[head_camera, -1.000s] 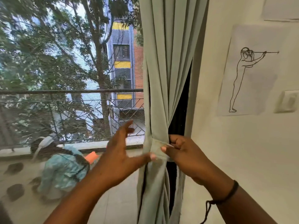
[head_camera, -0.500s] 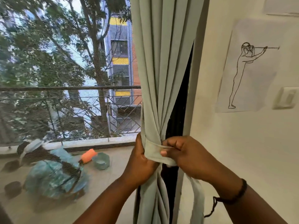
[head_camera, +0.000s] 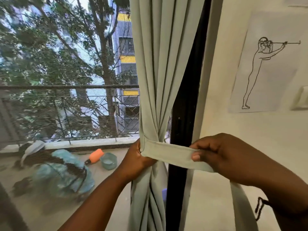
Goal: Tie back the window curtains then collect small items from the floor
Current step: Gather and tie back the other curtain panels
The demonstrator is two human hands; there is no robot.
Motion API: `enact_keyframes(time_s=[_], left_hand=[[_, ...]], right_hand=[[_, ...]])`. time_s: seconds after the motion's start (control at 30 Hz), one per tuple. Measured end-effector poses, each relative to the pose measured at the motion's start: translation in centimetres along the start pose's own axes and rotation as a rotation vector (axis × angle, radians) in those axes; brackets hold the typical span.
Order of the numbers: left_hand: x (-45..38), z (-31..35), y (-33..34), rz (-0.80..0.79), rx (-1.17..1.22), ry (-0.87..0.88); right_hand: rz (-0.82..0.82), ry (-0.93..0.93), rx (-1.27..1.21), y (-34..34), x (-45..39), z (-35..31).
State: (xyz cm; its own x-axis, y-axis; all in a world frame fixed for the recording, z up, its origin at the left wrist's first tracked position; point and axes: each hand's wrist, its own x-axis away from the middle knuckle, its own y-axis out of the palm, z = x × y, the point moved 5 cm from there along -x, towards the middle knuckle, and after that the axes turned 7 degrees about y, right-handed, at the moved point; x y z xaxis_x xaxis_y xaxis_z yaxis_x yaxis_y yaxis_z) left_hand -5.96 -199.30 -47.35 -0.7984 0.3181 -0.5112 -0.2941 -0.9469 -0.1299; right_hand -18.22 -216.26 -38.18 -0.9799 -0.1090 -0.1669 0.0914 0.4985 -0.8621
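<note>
A pale green curtain (head_camera: 160, 67) hangs gathered at the right side of the window. A matching fabric tie-back strip (head_camera: 168, 153) wraps round its waist and stretches out to the right. My left hand (head_camera: 136, 161) grips the bunched curtain at the wrap. My right hand (head_camera: 221, 155) pinches the strip between thumb and fingers and holds it taut to the right. The strip's loose end (head_camera: 240, 202) hangs down below my right wrist.
A black window frame (head_camera: 185, 114) stands just right of the curtain, then a white wall with a line drawing on paper (head_camera: 265, 67) and a switch plate (head_camera: 302, 99). Outside, through the mesh, lie a blue bundle (head_camera: 66, 177), an orange object (head_camera: 96, 155) and a small bowl (head_camera: 108, 161).
My left hand closed on the gathered curtain. My right hand drew the tie-back strip out to the right, away from the curtain, so it now runs taut.
</note>
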Motion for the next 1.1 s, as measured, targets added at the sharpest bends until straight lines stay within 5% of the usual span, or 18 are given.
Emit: enact_keyframes(time_s=[0.3, 0.47, 0.6, 0.67, 0.87, 1.1], left_hand=[[2.5, 0.7, 3.0, -0.27, 0.455, -0.216], [5.1, 2.1, 5.8, -0.596, 0.915, -0.332], [5.5, 2.5, 5.8, -0.649, 1.121, -0.427], [5.6, 2.6, 5.8, -0.582, 1.127, -0.409], [6.1, 2.3, 5.5, -0.025, 1.031, -0.36], [6.2, 2.5, 1.8, 0.325, 0.741, -0.191]], right_hand=[[0.069, 0.053, -0.02, 2.1, -5.7, 3.5], [-0.036, -0.061, -0.128, 3.2, -7.1, 0.1], [-0.147, -0.039, -0.311, 4.5, -7.6, -1.6], [-0.176, 0.021, -0.368, 5.1, -7.6, -1.9], [-0.168, 0.016, -0.376, 5.4, -7.1, -4.5], [-0.048, 0.141, -0.239, 3.2, -4.0, -5.7]])
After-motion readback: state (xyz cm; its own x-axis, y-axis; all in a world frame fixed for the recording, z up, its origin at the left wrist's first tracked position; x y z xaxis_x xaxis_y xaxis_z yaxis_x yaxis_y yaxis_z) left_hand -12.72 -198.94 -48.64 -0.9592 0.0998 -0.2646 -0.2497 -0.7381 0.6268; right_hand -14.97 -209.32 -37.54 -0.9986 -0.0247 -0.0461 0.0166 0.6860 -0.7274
